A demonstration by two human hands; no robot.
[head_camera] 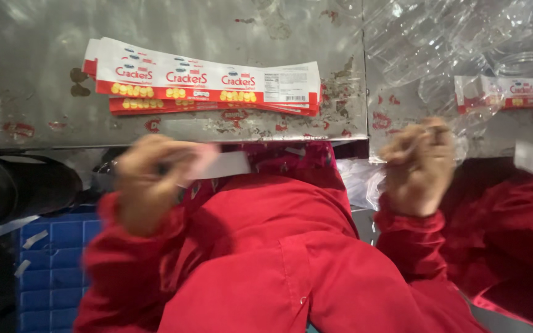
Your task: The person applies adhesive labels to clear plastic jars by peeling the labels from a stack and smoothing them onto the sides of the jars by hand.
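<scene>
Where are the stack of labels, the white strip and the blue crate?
stack of labels (205, 86): head view, middle of the top label.
white strip (226, 165): head view, its free right end.
blue crate (53, 271): head view, its top face.

this is looking like a food packing workshop: a scratched, stained steel worktop (26, 92) is carrying a stack of printed red-and-white snack labels (205, 86), clear plastic jars (464, 43) are piling up at one side, a blue plastic crate (53, 271) is sitting below.
</scene>
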